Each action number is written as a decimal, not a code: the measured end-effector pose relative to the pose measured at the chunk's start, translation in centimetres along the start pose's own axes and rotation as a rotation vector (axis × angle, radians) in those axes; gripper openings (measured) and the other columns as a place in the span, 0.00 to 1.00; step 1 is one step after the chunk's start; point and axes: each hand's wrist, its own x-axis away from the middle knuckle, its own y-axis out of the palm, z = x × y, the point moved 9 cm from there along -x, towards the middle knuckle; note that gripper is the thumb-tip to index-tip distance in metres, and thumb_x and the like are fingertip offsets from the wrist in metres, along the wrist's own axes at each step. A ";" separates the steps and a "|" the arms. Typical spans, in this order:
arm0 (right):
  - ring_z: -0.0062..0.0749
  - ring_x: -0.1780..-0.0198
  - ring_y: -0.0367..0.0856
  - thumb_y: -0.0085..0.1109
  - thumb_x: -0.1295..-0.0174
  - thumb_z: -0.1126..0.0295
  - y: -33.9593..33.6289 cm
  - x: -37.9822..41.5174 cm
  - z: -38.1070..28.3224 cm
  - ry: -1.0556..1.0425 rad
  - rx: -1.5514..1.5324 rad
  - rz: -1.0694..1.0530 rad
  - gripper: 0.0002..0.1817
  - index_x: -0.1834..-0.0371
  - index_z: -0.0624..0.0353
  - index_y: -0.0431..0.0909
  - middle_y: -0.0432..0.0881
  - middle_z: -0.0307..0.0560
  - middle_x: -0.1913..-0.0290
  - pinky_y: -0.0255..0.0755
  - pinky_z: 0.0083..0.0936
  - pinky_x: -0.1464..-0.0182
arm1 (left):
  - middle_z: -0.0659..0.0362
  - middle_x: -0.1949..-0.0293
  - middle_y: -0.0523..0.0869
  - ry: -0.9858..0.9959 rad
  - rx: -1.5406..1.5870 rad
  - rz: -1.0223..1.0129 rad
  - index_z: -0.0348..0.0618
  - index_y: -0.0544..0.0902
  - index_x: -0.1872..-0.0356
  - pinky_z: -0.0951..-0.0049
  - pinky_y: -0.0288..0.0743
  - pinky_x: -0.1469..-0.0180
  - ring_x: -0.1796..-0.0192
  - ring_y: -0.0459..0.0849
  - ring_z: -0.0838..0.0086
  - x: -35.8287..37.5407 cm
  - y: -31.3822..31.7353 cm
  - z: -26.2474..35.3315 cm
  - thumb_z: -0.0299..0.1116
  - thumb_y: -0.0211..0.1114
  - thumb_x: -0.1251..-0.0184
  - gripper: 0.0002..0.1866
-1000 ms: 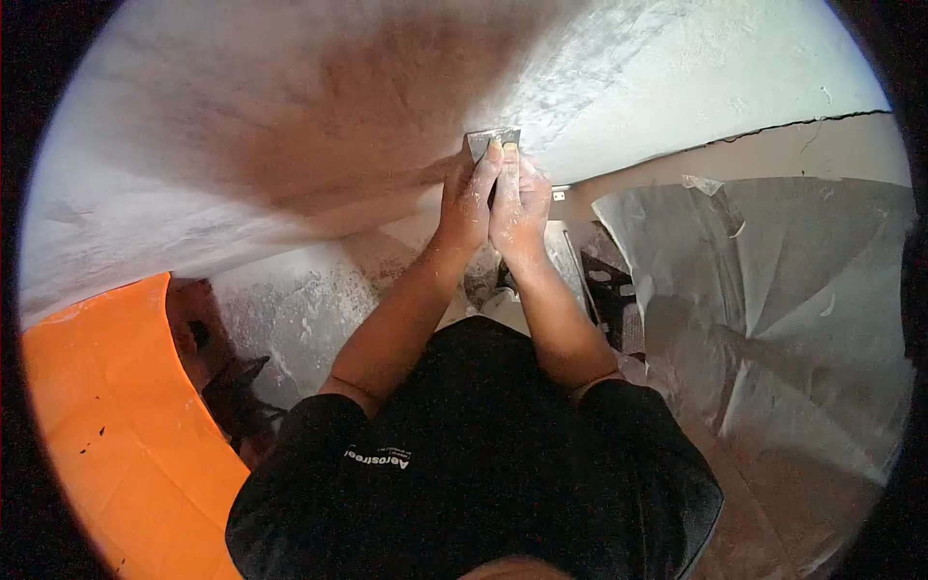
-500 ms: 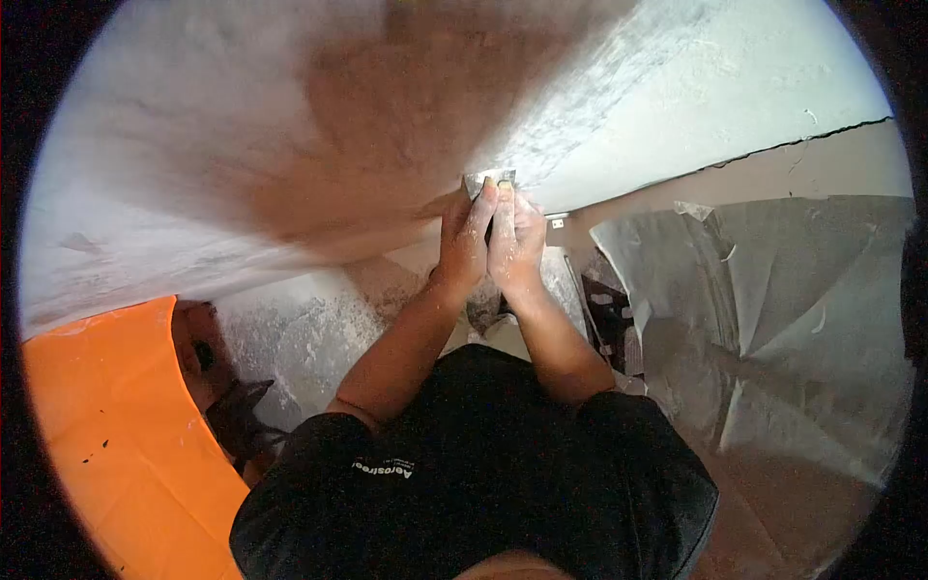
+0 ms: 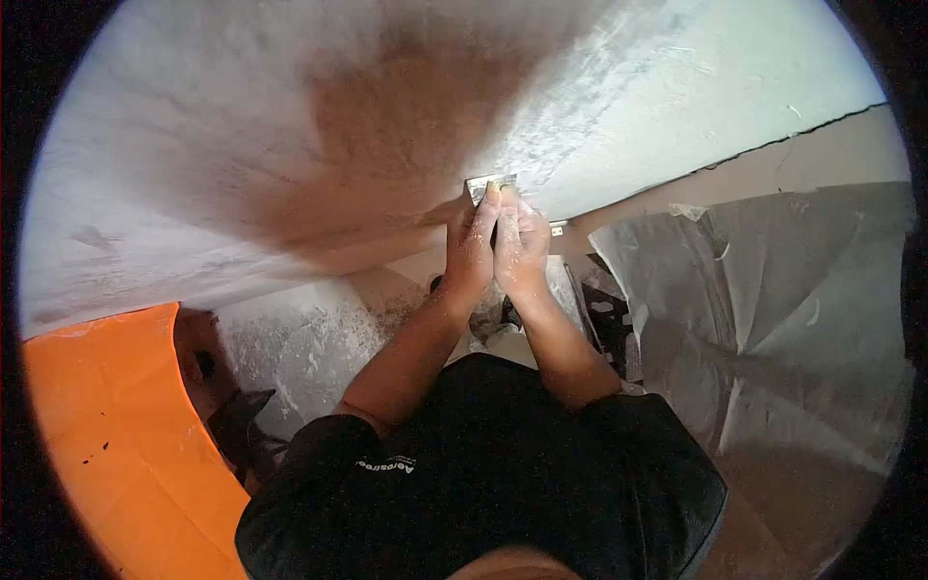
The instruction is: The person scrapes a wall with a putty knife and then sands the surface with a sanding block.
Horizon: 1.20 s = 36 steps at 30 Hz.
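A metal scraper blade [image 3: 491, 184] rests against the plastered wall [image 3: 619, 126]. Both hands are together beneath it, thumbs side by side on the blade. My left hand [image 3: 472, 244] is closed on the tool, as is my right hand [image 3: 521, 240], and white dust marks the skin of both. Between the palms only a dark sliver of the handle shows; the fingers behind are mostly hidden. A dark shadow lies on the wall above and left of the blade.
An orange sheet [image 3: 126, 416] hangs at the lower left. Grey crumpled sheeting [image 3: 793, 338] covers the right side. White-spattered floor [image 3: 309, 338] lies below the wall, with dark objects beside the orange sheet. A jagged crack edges the wall at right.
The wall and sheeting have shifted slightly in view. Both hands, still closed on the scraper, appear slightly lower and to the right.
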 end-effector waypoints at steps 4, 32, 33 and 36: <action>0.20 0.73 0.68 0.39 0.28 0.66 0.2 0.2 1.5 0.040 -0.040 -0.006 0.18 0.72 0.67 0.74 0.73 0.40 0.78 0.65 0.22 0.70 | 0.66 0.70 0.78 0.009 0.079 0.022 0.36 0.78 0.67 0.80 0.67 0.64 0.66 0.72 0.84 0.0 -0.6 -1.5 0.39 0.52 0.28 0.15; 0.28 0.77 0.67 0.41 0.30 0.68 -0.2 -1.0 -0.6 -0.051 0.075 0.022 0.19 0.77 0.67 0.72 0.70 0.46 0.82 0.63 0.28 0.71 | 0.62 0.67 0.80 -0.023 0.040 0.074 0.33 0.80 0.63 0.78 0.69 0.61 0.64 0.75 0.80 -0.2 -0.1 0.0 0.40 0.55 0.30 0.16; 0.26 0.76 0.67 0.41 0.30 0.68 -0.1 -0.9 -0.5 -0.059 0.041 0.022 0.19 0.77 0.66 0.72 0.71 0.44 0.82 0.62 0.27 0.72 | 0.62 0.67 0.80 -0.012 0.041 0.116 0.34 0.80 0.63 0.78 0.69 0.61 0.63 0.75 0.80 -0.1 -0.2 0.2 0.40 0.55 0.30 0.16; 0.22 0.76 0.67 0.41 0.30 0.68 0.1 -0.5 0.0 0.001 -0.059 0.043 0.19 0.78 0.66 0.71 0.71 0.41 0.81 0.62 0.25 0.73 | 0.63 0.67 0.81 0.017 -0.023 0.097 0.34 0.81 0.63 0.78 0.69 0.61 0.63 0.75 0.80 0.0 -0.3 0.7 0.39 0.57 0.31 0.15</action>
